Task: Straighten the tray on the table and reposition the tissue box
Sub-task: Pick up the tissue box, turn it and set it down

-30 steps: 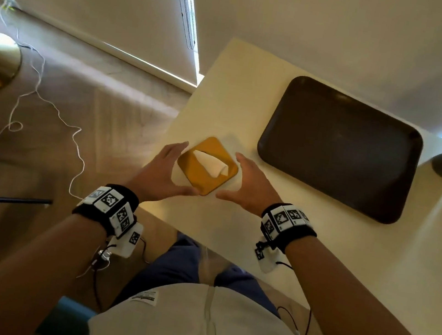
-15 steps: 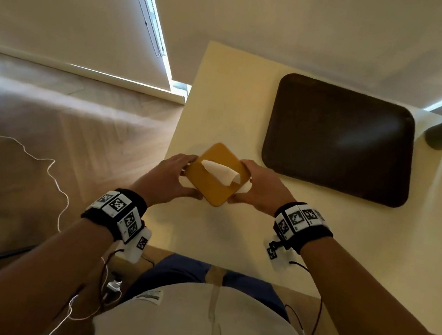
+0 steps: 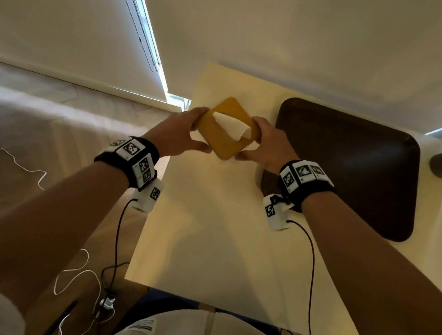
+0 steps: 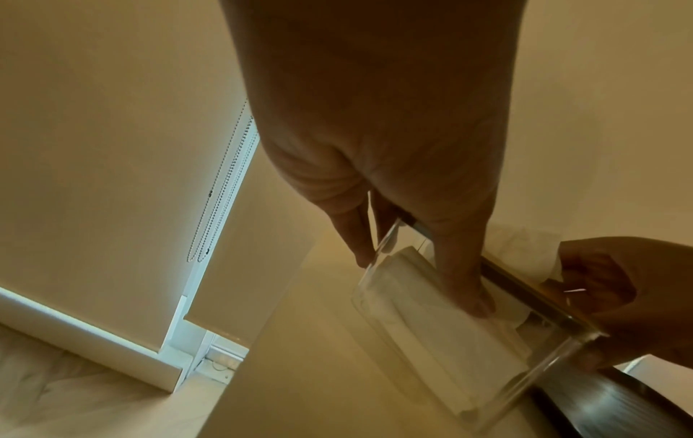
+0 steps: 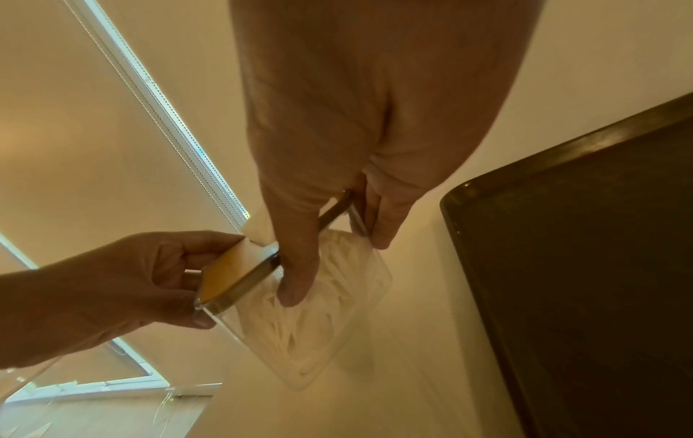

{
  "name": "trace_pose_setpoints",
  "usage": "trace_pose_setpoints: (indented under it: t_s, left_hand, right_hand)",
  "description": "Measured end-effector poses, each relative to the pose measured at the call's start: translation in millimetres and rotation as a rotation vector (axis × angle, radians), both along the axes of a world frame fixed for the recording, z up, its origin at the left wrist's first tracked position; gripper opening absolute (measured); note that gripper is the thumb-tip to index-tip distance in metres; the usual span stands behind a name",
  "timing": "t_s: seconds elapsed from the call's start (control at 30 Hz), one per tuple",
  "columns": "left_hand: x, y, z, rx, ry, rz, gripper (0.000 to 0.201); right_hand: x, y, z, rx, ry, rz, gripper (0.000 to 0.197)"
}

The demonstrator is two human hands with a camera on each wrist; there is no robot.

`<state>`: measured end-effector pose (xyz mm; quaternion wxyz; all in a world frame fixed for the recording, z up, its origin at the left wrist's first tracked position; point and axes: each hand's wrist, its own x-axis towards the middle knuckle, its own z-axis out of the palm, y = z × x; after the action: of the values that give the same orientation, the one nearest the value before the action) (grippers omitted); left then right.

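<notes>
Between our two hands, at twelve o'clock from our body, we hold the tissue box [image 3: 226, 128] above the far left part of the table [image 3: 211, 238]. Our left hand [image 3: 180, 132] clasps its nine o'clock side and our right hand [image 3: 268, 146] its three o'clock side, thumbs and fingers curled over the clear walls. It sits cornerwise, one corner pointing at us. The tray [image 3: 358, 171] lies just beside it at three o'clock, nearer our right hand. We judge the box needs turning square before we set it down.
</notes>
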<state>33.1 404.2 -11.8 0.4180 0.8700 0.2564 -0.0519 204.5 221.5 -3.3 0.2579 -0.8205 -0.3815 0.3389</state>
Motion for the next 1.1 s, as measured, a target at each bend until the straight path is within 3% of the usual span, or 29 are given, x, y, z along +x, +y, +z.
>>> trace_pose_setpoints:
  t_s: [0.4,0.73,0.87,0.97,1.1]
  left_hand:
    - [66.0,48.8,-8.9,0.034,0.064,-0.043,0.098]
    - [74.4,49.1,-16.1,0.008,0.048,-0.052,0.094]
    - [74.8,47.3,-15.2,-0.021,0.024,-0.048,0.095]
    - [67.2,48.3,-17.7,0.014,-0.025,-0.06,0.09]
    - [56.1,51.6,-23.3,-0.043,-0.157,0.025,0.058]
  right_hand:
    - [61.1,47.8,-8.1,-0.023,-0.035,-0.014,0.097]
    - [71.1,46.3,-14.1,-0.036,-0.004,-0.028,0.095]
    - [69.8,42.5,-15.6,-0.018,0.025,-0.05,0.104]
    - [61.4,32.8,-22.4,0.029,0.08,-0.134,0.117]
    - [24.1,11.6,-34.8,0.143,0.265,-0.444,0.125]
